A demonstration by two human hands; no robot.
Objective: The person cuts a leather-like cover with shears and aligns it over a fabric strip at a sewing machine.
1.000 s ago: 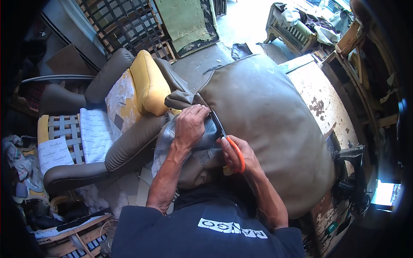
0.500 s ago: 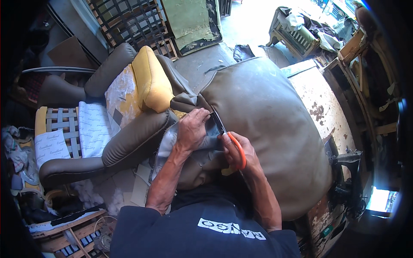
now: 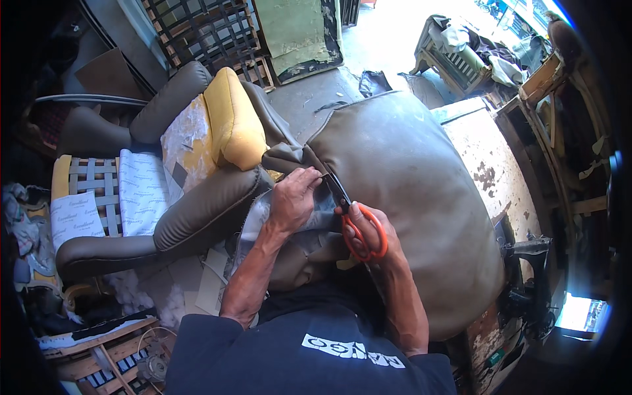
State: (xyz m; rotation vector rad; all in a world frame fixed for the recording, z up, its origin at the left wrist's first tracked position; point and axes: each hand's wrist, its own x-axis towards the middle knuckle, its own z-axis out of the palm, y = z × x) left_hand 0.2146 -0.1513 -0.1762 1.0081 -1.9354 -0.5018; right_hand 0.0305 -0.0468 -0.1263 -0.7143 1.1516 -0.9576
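A person in a dark blue shirt bends over a large grey-brown leatherette cover (image 3: 408,178), smooth, rounded and slightly creased, draped across a worn white worktable (image 3: 490,158) whose paint is flaking in brown patches. The right hand (image 3: 368,230) is closed through the loops of orange-handled scissors (image 3: 352,220), whose dark blades point up and to the left into the edge of the cover. The left hand (image 3: 293,201) lies just beside the blades, fingers curled and pressing down on a folded flap of the same material, touching it where the blades meet the cloth.

To the person's left stands a stripped armchair (image 3: 164,210) with padded, ribbed brown arms, a bare yellow foam cushion (image 3: 234,122) propped upright against its back, and woven webbing straps (image 3: 89,191) showing across the open seat frame, partly under a sheet of white printed lining (image 3: 141,191). Tufts of white stuffing (image 3: 141,299) and pale offcuts lie on the floor beneath it. A black sewing machine (image 3: 526,276) sits at the table's right end. A slatted wooden crate (image 3: 454,62) near the top holds bundled cloth.
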